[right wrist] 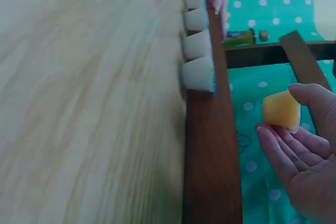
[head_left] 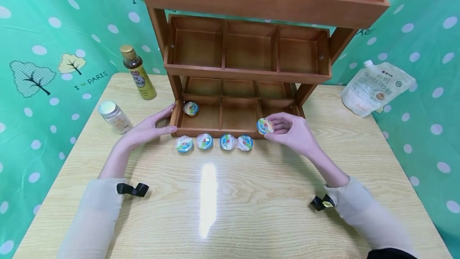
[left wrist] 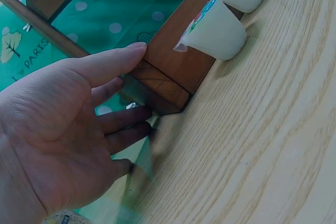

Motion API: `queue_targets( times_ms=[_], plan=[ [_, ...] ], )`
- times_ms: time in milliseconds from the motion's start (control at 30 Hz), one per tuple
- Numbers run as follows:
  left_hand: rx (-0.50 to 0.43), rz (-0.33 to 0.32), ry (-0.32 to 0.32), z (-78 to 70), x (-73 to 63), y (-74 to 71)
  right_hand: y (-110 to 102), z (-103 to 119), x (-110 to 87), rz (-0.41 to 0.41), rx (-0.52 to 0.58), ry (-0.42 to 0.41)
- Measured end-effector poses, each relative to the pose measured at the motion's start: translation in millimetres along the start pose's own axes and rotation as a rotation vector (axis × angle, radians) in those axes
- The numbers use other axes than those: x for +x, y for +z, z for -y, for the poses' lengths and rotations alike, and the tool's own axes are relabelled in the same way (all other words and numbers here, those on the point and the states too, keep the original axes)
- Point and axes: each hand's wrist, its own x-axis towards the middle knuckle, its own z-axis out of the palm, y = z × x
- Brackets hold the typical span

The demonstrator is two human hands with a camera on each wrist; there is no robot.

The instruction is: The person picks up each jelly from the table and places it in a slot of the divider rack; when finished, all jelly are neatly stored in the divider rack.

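Pinching yellow cup (right wrist: pixel 279 109) with right fingers (right wrist: pixel 274 150) by front of wooden tray (head_left: pixel 216 133), near four white cups (head_left: pixel 205 141) on bench (head_left: pixel 273 211). Touching tray's left end with loose, spread left fingers (left wrist: pixel 123 120).

Right of centre, I see the yellow-orange cup (head_left: pixel 265 126), printed lid showing, held near the wooden rack (head_left: pixel 248 75).

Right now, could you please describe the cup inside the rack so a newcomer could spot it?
Find the wooden rack on the table and go down to its lowest tier. In its front-left compartment, near the left hand, sits a small colourful-lidded cup. Of those visible, it alone rests in a compartment: four others sit in front, and the right hand holds another.
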Motion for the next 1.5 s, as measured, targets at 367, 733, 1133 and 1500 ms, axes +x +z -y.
queue_targets(
  times_ms=[367,733,1133,1500],
  plan=[
    [-0.008,0.01,-0.005,-1.5,1.5,1.0,5.8,18.4,16.9,-0.043,0.052,0.01],
    [0.002,0.01,-0.01,-2.4,1.2,-0.9,28.2,49.4,45.7,0.021,0.132,-0.049],
    [0.0,0.01,-0.017,-0.1,1.5,-0.9,62.3,76.5,74.8,0.123,0.133,-0.041],
    [-0.011,0.006,-0.002,0.8,2.0,0.1,94.5,81.5,95.9,0.142,0.134,-0.01]
  ],
)
